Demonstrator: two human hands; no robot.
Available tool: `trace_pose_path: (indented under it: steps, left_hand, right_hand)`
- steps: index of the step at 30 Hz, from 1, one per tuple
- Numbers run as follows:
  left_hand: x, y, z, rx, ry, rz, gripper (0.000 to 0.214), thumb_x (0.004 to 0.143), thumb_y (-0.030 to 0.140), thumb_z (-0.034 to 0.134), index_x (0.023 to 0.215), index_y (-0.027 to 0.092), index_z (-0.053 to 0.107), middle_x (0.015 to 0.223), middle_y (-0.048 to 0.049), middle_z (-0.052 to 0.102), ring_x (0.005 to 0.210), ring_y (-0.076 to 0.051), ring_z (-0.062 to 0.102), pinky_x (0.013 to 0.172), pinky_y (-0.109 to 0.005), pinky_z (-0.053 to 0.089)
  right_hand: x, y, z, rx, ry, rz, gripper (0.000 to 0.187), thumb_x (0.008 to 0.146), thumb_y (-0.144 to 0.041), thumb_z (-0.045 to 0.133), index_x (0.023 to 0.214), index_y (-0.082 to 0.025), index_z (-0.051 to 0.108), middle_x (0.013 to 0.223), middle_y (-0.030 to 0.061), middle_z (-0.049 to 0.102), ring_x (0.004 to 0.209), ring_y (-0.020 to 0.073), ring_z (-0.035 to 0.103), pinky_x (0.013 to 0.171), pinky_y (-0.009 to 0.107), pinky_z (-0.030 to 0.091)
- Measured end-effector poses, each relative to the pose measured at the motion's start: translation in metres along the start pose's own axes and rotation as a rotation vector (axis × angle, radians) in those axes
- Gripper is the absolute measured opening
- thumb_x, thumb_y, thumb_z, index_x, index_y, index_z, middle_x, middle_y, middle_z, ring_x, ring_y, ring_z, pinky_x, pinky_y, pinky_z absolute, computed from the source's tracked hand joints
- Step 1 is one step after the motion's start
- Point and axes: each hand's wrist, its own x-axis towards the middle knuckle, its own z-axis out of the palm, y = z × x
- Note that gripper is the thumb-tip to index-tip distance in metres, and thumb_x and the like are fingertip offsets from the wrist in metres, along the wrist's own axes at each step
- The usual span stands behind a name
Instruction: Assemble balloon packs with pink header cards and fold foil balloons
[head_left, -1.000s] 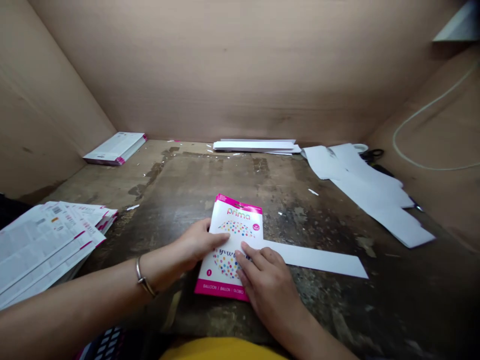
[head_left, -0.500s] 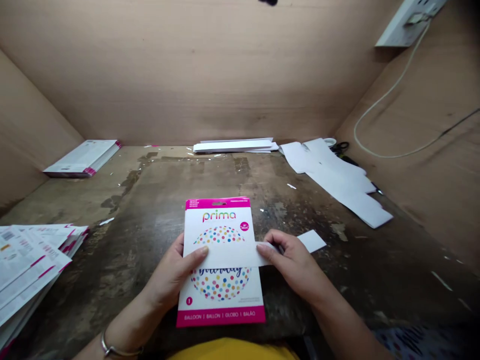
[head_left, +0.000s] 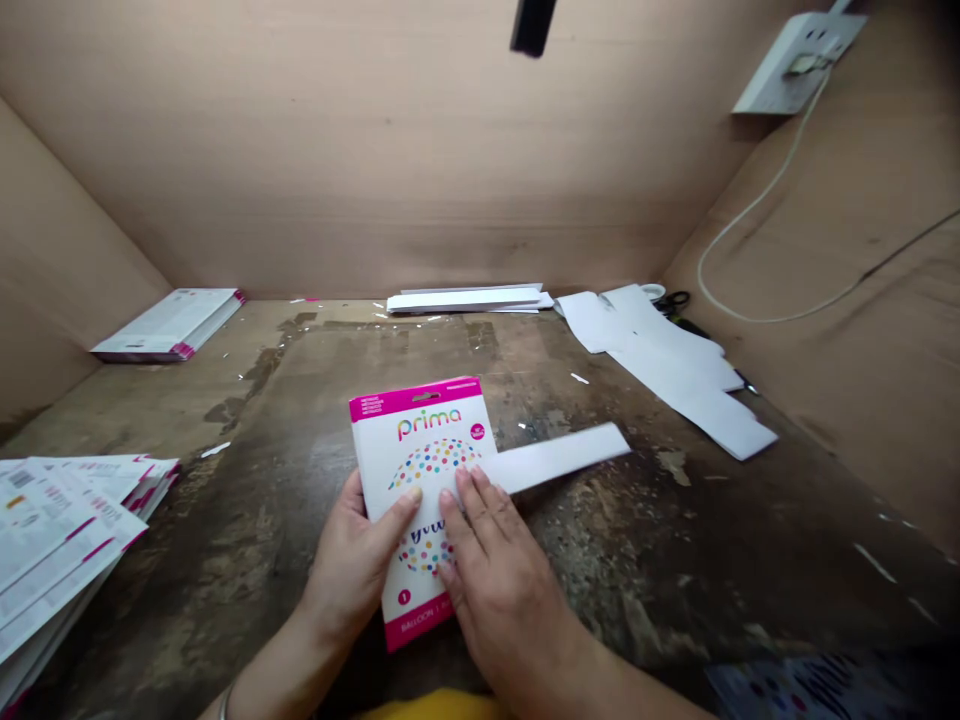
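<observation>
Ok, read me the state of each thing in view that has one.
Prima balloon packet, tilted, held
White paper strip, across packet, outer end free
Left hand, gripping packet's left edge
Right hand, open, laid on packet
Back-left stack, neatly squared
Near-left printed pile, fanned
Back strips, piled flat
Socket box, plug inserted

The left hand [head_left: 351, 555] grips, thumb [head_left: 401, 513] uppermost; the right hand [head_left: 504, 572] presses palm-down, fingers [head_left: 480, 512] extended.

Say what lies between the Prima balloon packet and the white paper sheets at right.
In the head view: a white paper strip, jutting from the balloon packet toward the white paper sheets, and small white scraps.
</observation>
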Motion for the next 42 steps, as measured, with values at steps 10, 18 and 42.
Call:
trace_pose_path:
  steps: [10, 18, 42]
  left_hand:
    - [-0.01, 0.0, 0.006, -0.144, 0.007, -0.003, 0.061, 0.068, 0.026, 0.077, 0.12, 0.026, 0.045, 0.105, -0.0053, 0.069, 0.096, -0.029, 0.066, 0.082, -0.041, 0.056]
    - [-0.009, -0.004, 0.003, -0.199, -0.033, -0.051, 0.069, 0.065, 0.027, 0.078, 0.124, 0.026, 0.042, 0.108, -0.0073, 0.068, 0.096, -0.031, 0.065, 0.083, -0.044, 0.055]
    - [0.0, -0.017, -0.028, -0.269, 0.171, -0.178, 0.033, 0.065, 0.034, 0.076, 0.083, 0.014, 0.057, 0.073, -0.0071, 0.072, 0.07, -0.024, 0.069, 0.072, -0.039, 0.053]
  right_hand:
    - [0.0, 0.012, 0.007, 0.503, 0.06, 0.536, 0.059, 0.09, -0.033, 0.049, 0.142, -0.011, 0.03, 0.143, 0.0191, 0.035, 0.129, 0.0324, 0.036, 0.101, 0.053, 0.038]
    - [0.022, 0.041, -0.01, 1.84, -0.229, 0.922, 0.039, 0.075, -0.033, 0.072, 0.107, -0.013, 0.062, 0.099, 0.0123, 0.07, 0.09, 0.0274, 0.066, 0.086, 0.046, 0.05]
    - [0.011, 0.045, 0.019, 1.991, -0.244, 1.308, 0.051, 0.078, -0.02, 0.067, 0.126, -0.014, 0.049, 0.109, 0.0157, 0.067, 0.101, 0.0309, 0.062, 0.097, 0.053, 0.042]
